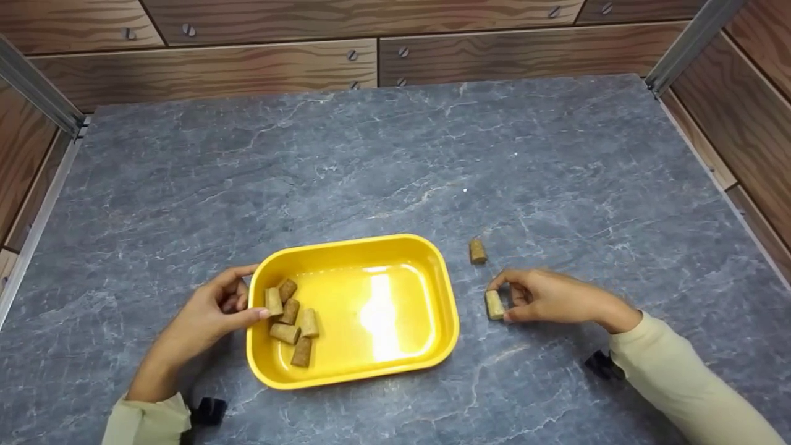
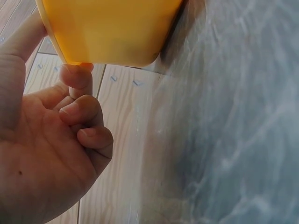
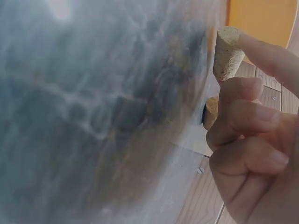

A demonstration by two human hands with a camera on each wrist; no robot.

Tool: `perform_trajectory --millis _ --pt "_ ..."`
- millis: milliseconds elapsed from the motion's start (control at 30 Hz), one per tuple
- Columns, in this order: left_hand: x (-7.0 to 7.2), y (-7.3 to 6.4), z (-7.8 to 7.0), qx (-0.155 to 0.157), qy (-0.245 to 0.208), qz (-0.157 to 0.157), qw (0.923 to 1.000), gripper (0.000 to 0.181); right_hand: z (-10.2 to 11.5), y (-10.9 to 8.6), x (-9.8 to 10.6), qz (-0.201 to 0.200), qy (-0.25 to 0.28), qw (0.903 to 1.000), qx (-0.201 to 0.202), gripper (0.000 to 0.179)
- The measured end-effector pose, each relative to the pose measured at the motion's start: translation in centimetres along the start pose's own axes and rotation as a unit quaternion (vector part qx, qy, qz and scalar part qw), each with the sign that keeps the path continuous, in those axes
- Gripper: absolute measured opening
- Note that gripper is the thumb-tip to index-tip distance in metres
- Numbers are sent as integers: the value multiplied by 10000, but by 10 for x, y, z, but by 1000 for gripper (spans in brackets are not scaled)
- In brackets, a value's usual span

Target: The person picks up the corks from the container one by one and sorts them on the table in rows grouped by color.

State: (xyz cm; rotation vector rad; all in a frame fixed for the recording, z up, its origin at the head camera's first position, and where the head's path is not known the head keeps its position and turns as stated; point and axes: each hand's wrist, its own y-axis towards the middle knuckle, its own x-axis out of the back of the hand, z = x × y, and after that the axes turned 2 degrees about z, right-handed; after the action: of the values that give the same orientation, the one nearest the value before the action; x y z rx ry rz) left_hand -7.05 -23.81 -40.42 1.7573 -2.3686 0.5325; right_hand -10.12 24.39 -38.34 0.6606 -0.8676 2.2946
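A yellow plastic tray [image 1: 352, 378] stands on the table, with several corks [image 1: 301, 352] gathered at its left end. My left hand [image 1: 213, 312] grips the tray's left rim, its thumb over the edge; the left wrist view shows the fingers against the tray's outer wall [image 2: 107, 35]. To the right of the tray, my right hand [image 1: 544, 298] pinches a light cork [image 1: 494, 305] by its two ends between thumb and index finger. In the right wrist view this cork [image 3: 228, 53] shows between the fingertips. Another, darker cork [image 1: 477, 251] lies on the table just beyond that hand.
The grey marbled tabletop [image 1: 371, 161] stretches away behind the tray. Wood-patterned panels [image 1: 247, 68] enclose its back and sides, with metal posts [image 1: 686, 49] at the far corners. A black strap piece [image 1: 210, 411] sits beside the left sleeve.
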Motion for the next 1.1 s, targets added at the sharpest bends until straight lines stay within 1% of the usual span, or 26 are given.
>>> perform_trajectory --millis 133,300,467,567,700,900,1000,1100 --pt "0 0 0 19 -7 9 10000 59 0 0 -1 13 -29 10000 34 41" --pt "0 0 1 -86 40 16 10000 58 0 1 -2 -1 -47 10000 51 41" --pt "0 0 2 -102 55 13 9999 58 2 -1 2 103 129 9999 -42 48" --pt "0 0 2 -103 30 12 9999 58 6 -5 8 40 272 9996 -94 54" --pt "0 0 2 -73 -9 12 10000 59 14 -13 18 -243 409 9989 53 55" --pt "-1 1 1 -56 -59 23 10000 58 30 -22 29 -760 502 9952 343 51" --pt "-1 1 1 -35 -63 14 10000 58 39 -22 31 -1111 646 9901 558 46" --pt "-1 0 1 8 -86 16 10000 59 49 -21 32 -1435 851 9827 801 43"
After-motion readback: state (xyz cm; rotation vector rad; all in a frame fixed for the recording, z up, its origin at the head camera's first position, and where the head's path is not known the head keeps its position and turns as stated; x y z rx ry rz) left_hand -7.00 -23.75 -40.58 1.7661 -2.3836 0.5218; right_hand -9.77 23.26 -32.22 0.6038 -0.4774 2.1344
